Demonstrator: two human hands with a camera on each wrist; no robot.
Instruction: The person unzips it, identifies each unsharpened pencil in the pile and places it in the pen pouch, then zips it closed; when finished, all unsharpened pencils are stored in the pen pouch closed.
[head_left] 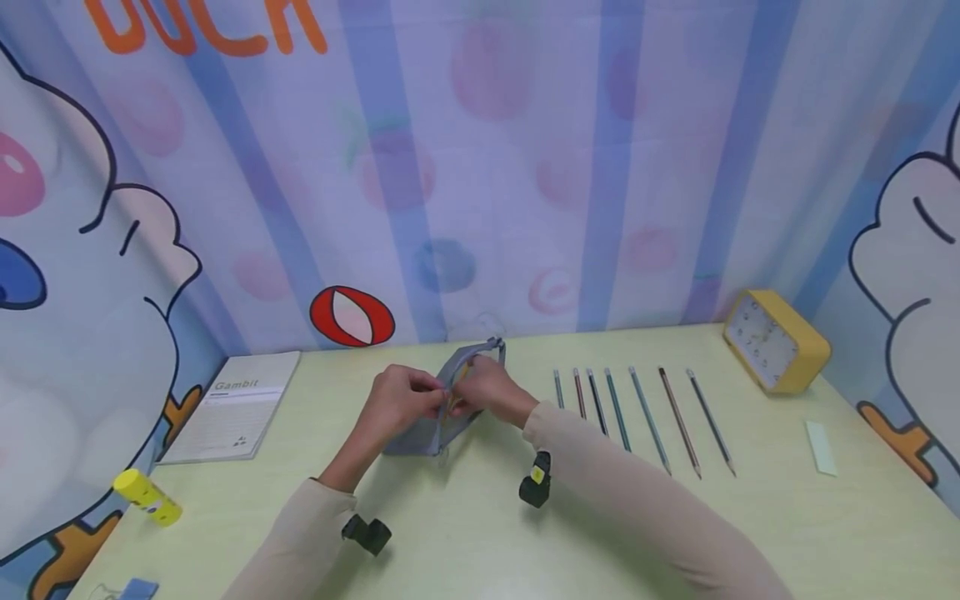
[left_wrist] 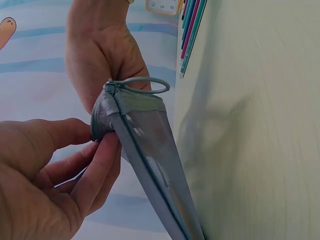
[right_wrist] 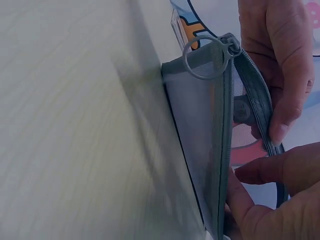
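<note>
A grey mesh zip pencil case (head_left: 411,440) stands on the table with its zip open. My left hand (head_left: 399,398) pinches one zip edge between thumb and fingers, pulling it away from the other side. From the right, my right hand (head_left: 491,390) reaches into the opening. In the right wrist view, thumb and fingers of that right hand (right_wrist: 287,192) dip between the two zip edges, their tips partly hidden by the case wall; I cannot tell whether they hold something. A round pull ring (right_wrist: 186,62) hangs at the zip's end.
Several pencils (head_left: 648,417) lie in a row right of the case. Beyond them are a yellow clock (head_left: 806,358) and a pale green strip (head_left: 821,447). To the left lie a notebook (head_left: 232,417), a yellow glue stick (head_left: 147,497) and a blue clip (head_left: 139,589).
</note>
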